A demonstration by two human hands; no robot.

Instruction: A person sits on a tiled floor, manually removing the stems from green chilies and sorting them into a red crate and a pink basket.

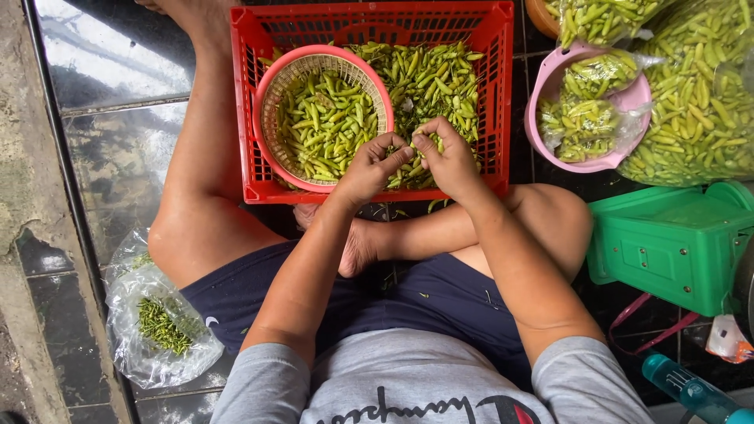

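A red plastic crate point(248, 94) full of green chillies point(432, 74) stands in front of my crossed legs. Inside it, on the left, sits a pink round basket point(271, 78) with more green chillies. My left hand point(371, 169) and my right hand point(449, 161) meet over the crate's near edge, fingertips pinched together on a green chilli point(410, 149) between them.
At the right, a pink bowl point(550, 86) holds bagged chillies, and a large clear bag of chillies point(703, 94) lies beside it. A green box point(675, 243) and a blue bottle point(691, 389) are lower right. A clear bag of green stems point(157, 322) lies at my left hip.
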